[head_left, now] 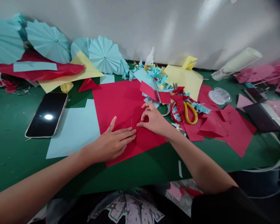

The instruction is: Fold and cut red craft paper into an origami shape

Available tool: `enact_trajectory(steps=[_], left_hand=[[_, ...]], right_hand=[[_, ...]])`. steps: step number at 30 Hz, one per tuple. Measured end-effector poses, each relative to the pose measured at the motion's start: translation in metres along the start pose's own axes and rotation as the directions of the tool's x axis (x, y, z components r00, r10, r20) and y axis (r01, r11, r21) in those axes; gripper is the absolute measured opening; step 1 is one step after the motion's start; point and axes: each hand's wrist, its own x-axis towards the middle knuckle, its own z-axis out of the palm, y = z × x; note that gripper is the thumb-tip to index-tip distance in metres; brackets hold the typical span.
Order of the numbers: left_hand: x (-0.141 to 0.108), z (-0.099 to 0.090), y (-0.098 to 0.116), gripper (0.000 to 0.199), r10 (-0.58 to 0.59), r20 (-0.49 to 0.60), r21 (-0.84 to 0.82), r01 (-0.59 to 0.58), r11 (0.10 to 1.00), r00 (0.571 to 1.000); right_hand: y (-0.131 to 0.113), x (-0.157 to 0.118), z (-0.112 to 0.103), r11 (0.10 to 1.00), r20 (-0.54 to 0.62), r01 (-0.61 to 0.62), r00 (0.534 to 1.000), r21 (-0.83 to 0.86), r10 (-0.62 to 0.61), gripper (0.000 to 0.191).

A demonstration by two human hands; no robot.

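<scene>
A large red paper sheet (119,99) lies on the green table. My left hand (113,142) rests flat on it, fingers stretched to the right and thumb raised, holding nothing. Close to those fingertips, my right hand (154,121) has its thumb and index finger pinched together at a small folded red piece (133,123), hard to make out against the red sheet. Under the left side of the red sheet is a light blue sheet (78,127). Scissors with red handles (177,113) and yellow handles (190,113) lie right of my right hand among paper scraps.
A phone (47,115) lies at the left. Pleated blue paper fans (105,56), yellow sheets (184,77) and a white glue bottle (149,58) stand along the wall. Red sheets (235,127), a clear plastic dish (220,95) and a dark box (262,116) are at the right.
</scene>
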Motion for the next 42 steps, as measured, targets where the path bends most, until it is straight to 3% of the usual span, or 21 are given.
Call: enact_trajectory(steps=[4,12,17,21,33,39,42], left_hand=[[0.001,0.0,0.001,0.034,0.0,0.003,0.009,0.0,1.0,1.0],[0.001,-0.001,0.003,0.033,-0.005,-0.002,0.034,0.005,0.999,1.0],[0.001,-0.003,0.004,0.035,-0.021,0.02,0.073,0.02,0.997,1.0],[0.001,-0.003,0.004,0.035,-0.016,0.02,0.086,0.014,0.996,1.0],[0.0,-0.002,0.003,0.033,-0.04,0.021,0.021,0.04,0.999,0.999],[-0.001,-0.002,0.002,0.032,-0.04,0.037,-0.002,0.04,0.999,0.999],[-0.001,-0.003,0.001,0.033,-0.053,0.038,0.031,0.052,0.998,0.998]], right_hand=[[0.005,0.003,-0.006,0.999,-0.033,-0.05,0.998,-0.016,0.05,0.022],[0.004,0.003,-0.014,0.998,-0.001,0.042,0.999,0.055,-0.042,0.014],[-0.006,-0.002,-0.006,0.998,0.027,0.055,0.998,-0.004,-0.055,0.035],[-0.007,-0.004,0.005,0.993,-0.024,0.078,0.997,-0.084,-0.08,0.046],[0.002,0.005,0.008,0.998,-0.199,0.042,0.979,-0.043,-0.05,0.031],[-0.002,0.001,0.001,0.996,-0.096,0.085,0.992,0.012,-0.083,0.02],[-0.005,-0.002,-0.001,0.993,0.009,0.112,0.994,-0.041,-0.111,0.035]])
